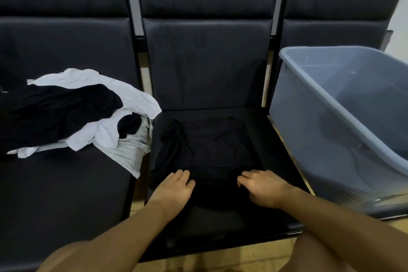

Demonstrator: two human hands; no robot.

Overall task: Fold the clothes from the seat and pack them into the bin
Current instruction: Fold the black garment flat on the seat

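Nearest the camera, two bare forearms reach forward over the front edge of the middle seat point(276, 137), a black padded seat in a row of three. The left hand point(174, 187) lies palm down on the near edge of a black garment point(207, 152), its fingers point(184, 175) loosely extended and close together, pressing on the cloth without gripping it. The right hand point(262, 187) rests on the same near edge, a little apart from the left; its fingers point(245, 180) are bent somewhat and point toward the left hand, and whether they pinch a fold of the dark fabric cannot be told. The black garment is spread fairly flat across the middle seat, with some wrinkles bunched along its left side; its outline is hard to make out against the black upholstery. On the left seat point(66, 194), farther back, sits a loose pile of clothes point(88, 112): white pieces, a black one draped across the top, and a grey striped piece hanging over the seat's right edge. On the right stands a translucent grey-blue plastic bin point(331, 121), tilted. Behind everything rise the dark seat backs point(205, 55) with metal frame bars between them.
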